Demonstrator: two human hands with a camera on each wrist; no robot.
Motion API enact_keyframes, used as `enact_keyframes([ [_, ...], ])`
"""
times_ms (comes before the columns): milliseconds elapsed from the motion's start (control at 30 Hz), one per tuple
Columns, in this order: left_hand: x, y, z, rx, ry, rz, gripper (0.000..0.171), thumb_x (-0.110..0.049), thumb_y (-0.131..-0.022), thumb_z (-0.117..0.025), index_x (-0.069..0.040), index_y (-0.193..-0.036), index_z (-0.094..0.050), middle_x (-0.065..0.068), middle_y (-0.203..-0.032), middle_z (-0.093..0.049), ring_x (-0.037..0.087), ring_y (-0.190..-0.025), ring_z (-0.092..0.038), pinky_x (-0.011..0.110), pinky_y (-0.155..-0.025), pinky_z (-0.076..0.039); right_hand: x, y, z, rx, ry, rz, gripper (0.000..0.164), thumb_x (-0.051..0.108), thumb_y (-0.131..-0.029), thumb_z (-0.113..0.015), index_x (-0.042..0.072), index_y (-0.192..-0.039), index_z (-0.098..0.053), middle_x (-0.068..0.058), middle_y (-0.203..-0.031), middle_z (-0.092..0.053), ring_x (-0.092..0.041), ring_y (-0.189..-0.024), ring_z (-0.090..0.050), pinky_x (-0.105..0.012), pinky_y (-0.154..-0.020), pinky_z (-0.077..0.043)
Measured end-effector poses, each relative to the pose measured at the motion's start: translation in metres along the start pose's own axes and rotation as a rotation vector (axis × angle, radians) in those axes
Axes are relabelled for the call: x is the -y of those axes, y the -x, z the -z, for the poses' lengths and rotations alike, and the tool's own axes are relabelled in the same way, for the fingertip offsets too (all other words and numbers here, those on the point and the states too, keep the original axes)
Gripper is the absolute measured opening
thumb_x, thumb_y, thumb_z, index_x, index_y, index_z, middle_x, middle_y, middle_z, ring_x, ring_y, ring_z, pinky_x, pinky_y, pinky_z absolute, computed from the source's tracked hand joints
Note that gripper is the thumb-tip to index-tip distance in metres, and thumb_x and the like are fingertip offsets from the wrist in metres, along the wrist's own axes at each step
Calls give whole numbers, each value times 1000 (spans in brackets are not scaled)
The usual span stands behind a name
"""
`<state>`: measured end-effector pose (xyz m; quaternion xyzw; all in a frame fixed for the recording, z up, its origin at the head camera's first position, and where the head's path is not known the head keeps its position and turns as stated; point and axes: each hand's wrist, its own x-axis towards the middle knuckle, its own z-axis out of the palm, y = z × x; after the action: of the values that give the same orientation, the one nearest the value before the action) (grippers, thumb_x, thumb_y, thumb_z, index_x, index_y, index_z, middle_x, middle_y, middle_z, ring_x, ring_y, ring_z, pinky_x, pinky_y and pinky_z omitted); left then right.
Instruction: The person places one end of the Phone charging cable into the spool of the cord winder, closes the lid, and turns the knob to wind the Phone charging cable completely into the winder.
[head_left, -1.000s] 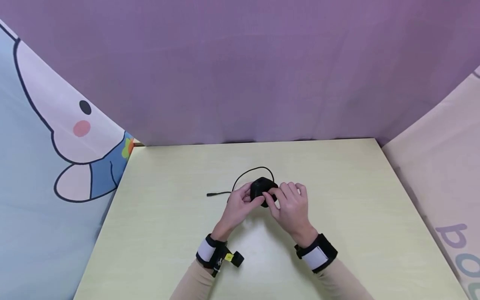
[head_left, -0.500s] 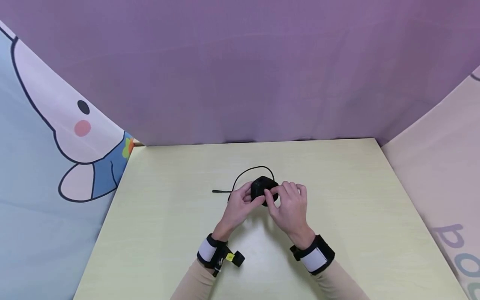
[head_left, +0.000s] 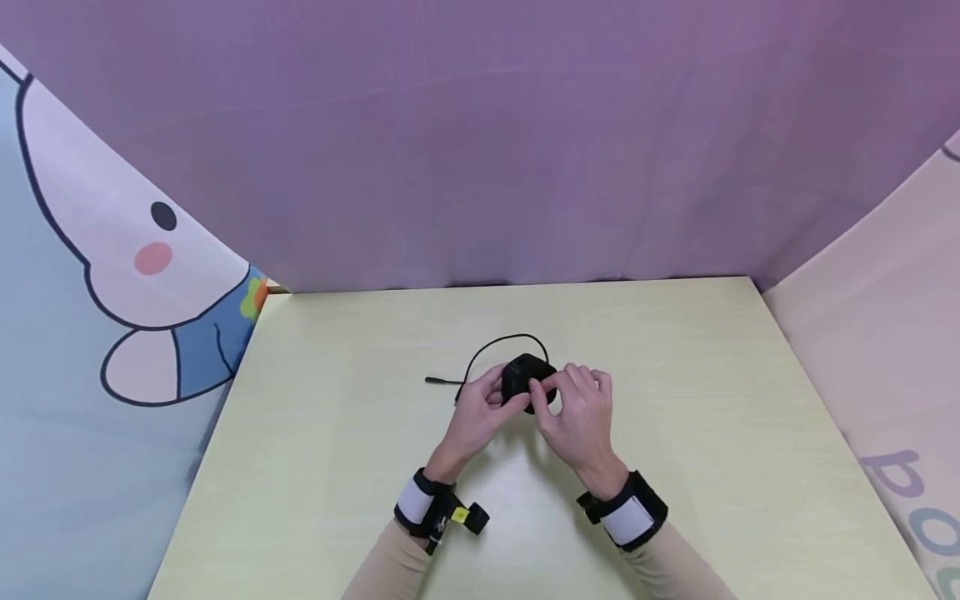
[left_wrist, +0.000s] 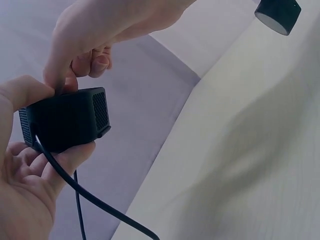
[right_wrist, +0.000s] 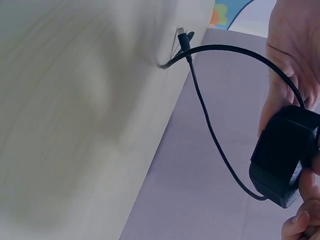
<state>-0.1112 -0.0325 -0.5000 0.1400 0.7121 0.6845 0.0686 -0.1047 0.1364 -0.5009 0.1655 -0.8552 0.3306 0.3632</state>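
Note:
A small black box-shaped device (head_left: 520,373) with mesh sides is held up above the table between both hands. My left hand (head_left: 471,419) grips it from the left, thumb on the near side and fingers beneath. The thumb and forefinger of my right hand (head_left: 581,423) pinch at its upper near edge; exactly what lies between those fingertips is hidden. In the left wrist view the device (left_wrist: 65,122) shows a black cable (left_wrist: 95,201) coming out of its side. The right wrist view shows the cable's loop ending in a plug (right_wrist: 184,44) with a metal tip.
Beneath the hands is a pale table (head_left: 337,358), a purple cloth (head_left: 480,150) hanging behind it. Printed cloths (head_left: 52,333) stand at the sides. A small camera (head_left: 474,517) juts from the left wrist strap.
My right thumb has slid slightly up the device, and the right wrist has drifted a little left. The cable's plug end has swung a bit to the right. The left hand keeps its grip.

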Motion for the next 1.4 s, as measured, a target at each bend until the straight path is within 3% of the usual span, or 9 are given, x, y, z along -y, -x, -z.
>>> enact_keyframes([
  [300,2,-2,-3,-7,-37,-3,45,-9,-96,-72,2,-138,-60,23,-117,-74,23,-99,-75,22,-79,-58,-1,-1,2,27,-27,-40,24,21,-91,-69,7,-72,-65,-4,-66,-57,-25,-63,-55,-47,-78,-38],
  [500,1,-2,-4,-21,-5,19,44,-7,-96,-72,3,-137,-61,24,-116,-74,28,-101,-75,24,-82,-59,-7,0,5,69,-52,15,26,27,-96,-66,7,-80,-66,-4,-74,-58,-25,-71,-57,-47,-82,-38],
  [667,1,-2,-3,-18,-2,23,45,-5,-95,-72,5,-138,-60,27,-115,-73,34,-99,-75,24,-81,-59,-17,-1,8,108,-51,125,28,32,-102,-59,7,-93,-68,-5,-84,-61,-24,-78,-59,-44,-81,-41],
  [867,4,-2,-2,-11,-19,27,47,-5,-94,-72,6,-138,-59,27,-116,-73,34,-100,-75,26,-82,-60,-28,-2,12,169,-45,291,20,26,-102,-59,11,-98,-72,-4,-89,-61,-24,-80,-60,-45,-81,-44],
  [1067,3,-2,0,4,-27,18,47,-5,-95,-71,9,-138,-57,28,-119,-71,38,-104,-74,27,-84,-60,-38,-3,17,280,-12,381,25,28,-106,-55,15,-108,-76,-5,-100,-64,-24,-84,-62,-47,-86,-46],
  [1200,2,-1,2,4,-42,25,47,-5,-95,-71,9,-138,-58,28,-121,-71,37,-105,-73,27,-84,-60,-45,-8,22,328,47,472,21,20,-98,-65,18,-116,-75,-5,-104,-66,-25,-87,-65,-48,-87,-48],
  [1300,1,-1,3,5,-66,43,46,-7,-95,-72,6,-138,-59,26,-119,-72,35,-104,-74,24,-82,-59,-49,-13,27,351,124,570,34,10,-87,-75,21,-119,-74,-4,-106,-67,-23,-90,-66,-47,-88,-51],
  [1400,1,-1,3,21,-88,61,47,-9,-95,-73,5,-138,-60,24,-118,-73,33,-102,-75,22,-80,-58,-53,-18,30,356,184,659,41,4,-83,-72,25,-118,-73,-2,-106,-66,-22,-91,-65,-44,-89,-52],
])
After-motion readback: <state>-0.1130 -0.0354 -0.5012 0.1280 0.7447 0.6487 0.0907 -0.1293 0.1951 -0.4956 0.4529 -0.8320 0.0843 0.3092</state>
